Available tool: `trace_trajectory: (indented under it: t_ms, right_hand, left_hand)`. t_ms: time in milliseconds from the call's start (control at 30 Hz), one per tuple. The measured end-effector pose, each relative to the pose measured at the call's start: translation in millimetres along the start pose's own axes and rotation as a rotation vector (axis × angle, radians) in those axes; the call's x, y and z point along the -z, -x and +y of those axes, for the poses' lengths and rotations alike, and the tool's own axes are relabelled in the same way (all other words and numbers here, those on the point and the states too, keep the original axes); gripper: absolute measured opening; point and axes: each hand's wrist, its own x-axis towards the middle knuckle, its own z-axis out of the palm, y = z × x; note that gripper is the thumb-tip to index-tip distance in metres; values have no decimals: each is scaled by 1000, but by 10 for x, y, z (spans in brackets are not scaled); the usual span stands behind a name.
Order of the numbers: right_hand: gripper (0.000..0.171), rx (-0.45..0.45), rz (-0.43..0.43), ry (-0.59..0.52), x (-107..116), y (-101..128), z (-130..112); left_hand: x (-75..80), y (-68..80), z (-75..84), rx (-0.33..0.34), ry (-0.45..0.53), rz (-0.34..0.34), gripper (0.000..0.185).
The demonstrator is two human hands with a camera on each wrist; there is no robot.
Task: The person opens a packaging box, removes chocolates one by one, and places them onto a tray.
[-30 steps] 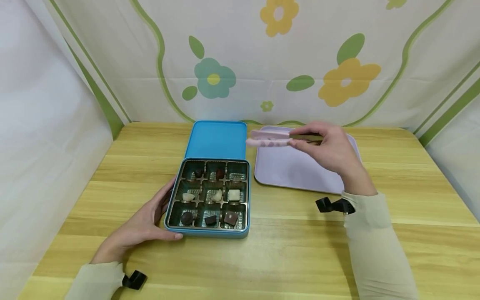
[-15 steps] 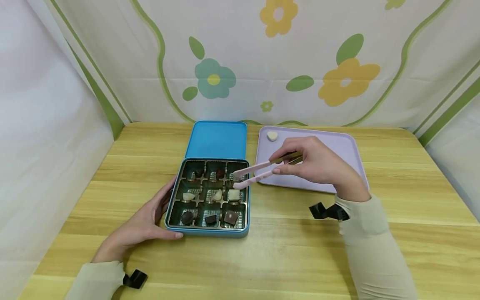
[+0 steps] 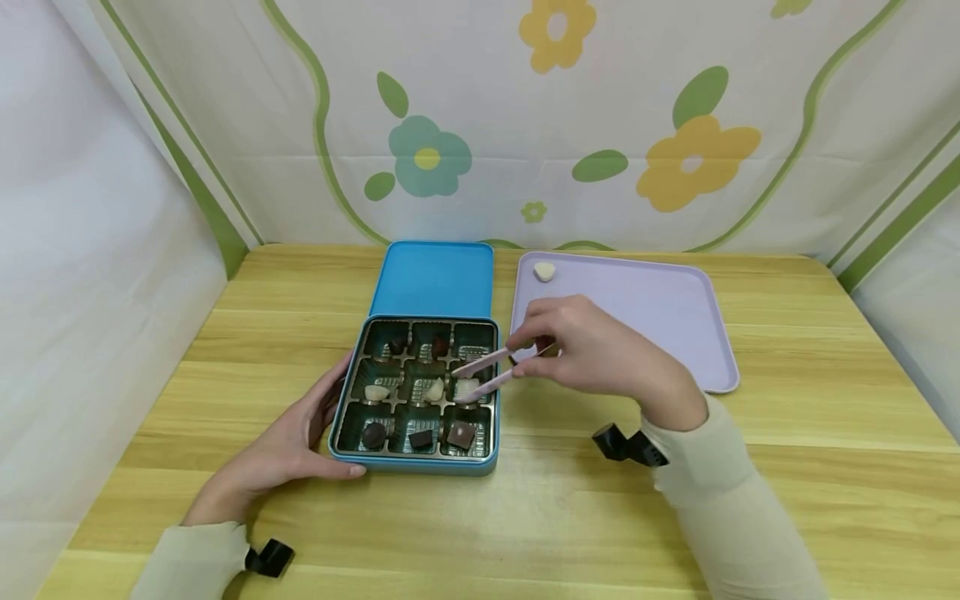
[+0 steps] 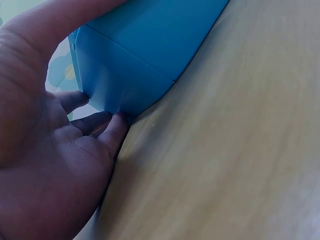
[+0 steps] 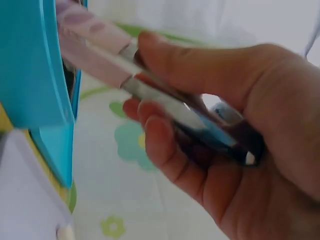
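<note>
A blue tin box [image 3: 415,468] holds a gold-lined tray of compartments with chocolates. My left hand [image 3: 288,450] grips its front left corner, thumb along the front wall and fingertips against the left side [image 4: 117,65]. My right hand [image 3: 592,354] holds pink-tipped tongs [image 3: 483,363], squeezing their metal handles between thumb and fingers, as the right wrist view shows. The tongs' tips are down in the middle right compartment, on either side of a white square chocolate [image 3: 467,388]; whether they touch it I cannot tell. White pieces [image 3: 377,392] and dark chocolates [image 3: 461,434] lie in other compartments.
Behind the box lies its blue lid [image 3: 433,279]. A lilac tray [image 3: 645,287] stands at the right, with one white chocolate [image 3: 544,272] near its back left corner. Flowered cloth [image 3: 495,108] hangs behind the wooden table [image 3: 570,517].
My right hand has come left and toward me from over the tray, bringing the tongs down into the box. The white chocolate on the tray has come into view. My left hand stays put.
</note>
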Motion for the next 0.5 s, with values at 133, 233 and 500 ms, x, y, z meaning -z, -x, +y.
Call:
trace_trajectory:
  t_ms: [133,233,500]
  right_hand:
    - [13,8,-39,87,-85,-52,-151]
    - [10,5,-43,96,-112,-67,-178]
    - [6,-30,1,-34,-79,-60,5]
  left_hand:
    - [3,-1,5,2,0,-1,137]
    - [5,1,6,3,8,-4,137]
    - [0,2,-9,4,-17,8,137]
